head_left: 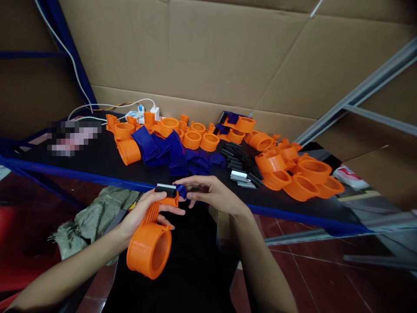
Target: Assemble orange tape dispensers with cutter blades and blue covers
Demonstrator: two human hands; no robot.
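L hand (143, 213) closed round neck of orange dispenser (150, 245), ring end hanging down toward the person, head end up; grip looks chosen to steady the head for fitting. Black blade (165, 189) sits across top of head, teeth up, just above L thumb. R hand (211, 193) level w/ L, fingers narrowed in a pinch on small blue part (181, 191), pressed against head right of blade; cannot tell if seated or only touching.

Both hands held off near edge of table (97, 163), over lap.

Beyond hands on table: blue flaps (156, 148) stacked straight ahead, black strips (241, 163) ahead-right of R hand, orange rings (299, 174) further right, more orange bodies (192, 137) behind flaps. Charger and cables (143, 113) far back-left. Grey-green cloth (94, 215) below L wrist.

Nothing between hands and stock; reach unobstructed. Cardboard (211, 52) closes off rear.
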